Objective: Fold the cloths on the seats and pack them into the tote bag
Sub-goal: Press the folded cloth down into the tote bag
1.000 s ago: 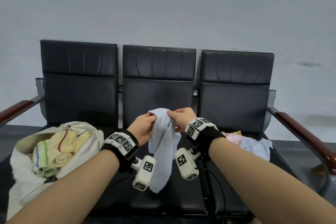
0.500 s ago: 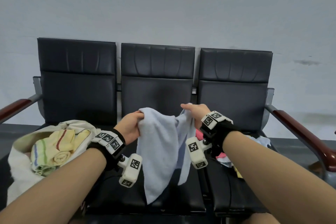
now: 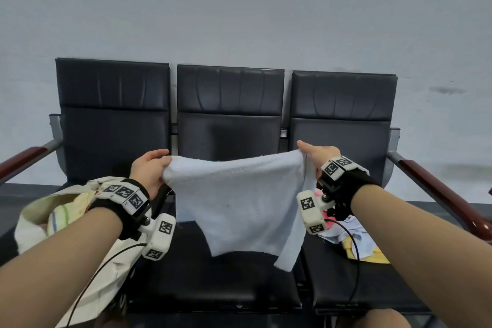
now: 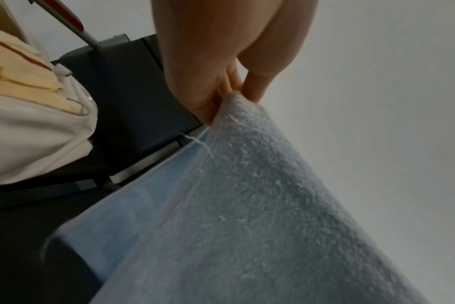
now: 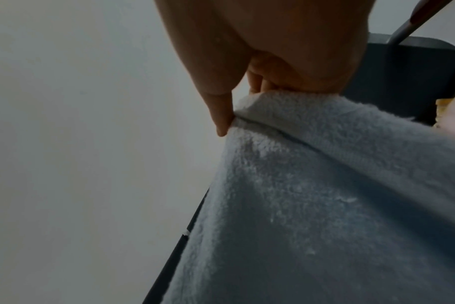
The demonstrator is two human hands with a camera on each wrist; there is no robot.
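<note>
A person holds a pale blue cloth (image 3: 239, 202) spread out above the middle seat (image 3: 229, 274). The left hand (image 3: 149, 170) and right hand (image 3: 316, 157) each pinch a top corner. Left of the middle seat sits a cream tote bag (image 3: 34, 221); right of it lies a pile of cloths (image 3: 354, 242).

This looks like a waiting room, the kind you find at a station or a clinic. Three black padded seats (image 3: 230, 146) are joined side by side in one row. A brown wooden armrest (image 3: 436, 189) on a grey metal bar sits at each end of the row. Behind the seats is a plain grey wall (image 3: 239, 8) with a few faint marks. A cream tote bag (image 3: 61, 210) sits on the left seat.
</note>
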